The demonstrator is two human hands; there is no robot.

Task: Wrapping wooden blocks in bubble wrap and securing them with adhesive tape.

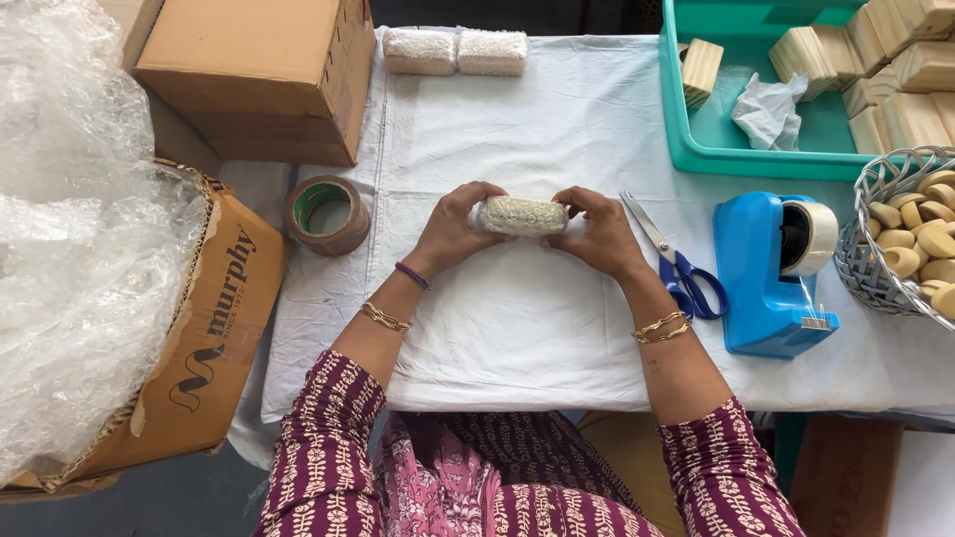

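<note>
Both hands grip one small block wrapped in bubble wrap (521, 215) just above the white cloth on the table (517, 328). My left hand (453, 227) clasps its left end. My right hand (597, 231) clasps its right end, thumb along the top edge. The block lies lengthways between them. Two similar wrapped blocks (455, 51) rest side by side at the far edge of the cloth.
Blue-handled scissors (674, 264) and a blue tape dispenser (771, 270) lie right of my hands. A teal tray (726, 149) holds wooden blocks; a wire basket (875, 264) holds wooden rings. A brown tape roll (326, 213), cardboard boxes (261, 75) and bubble wrap (70, 229) are left.
</note>
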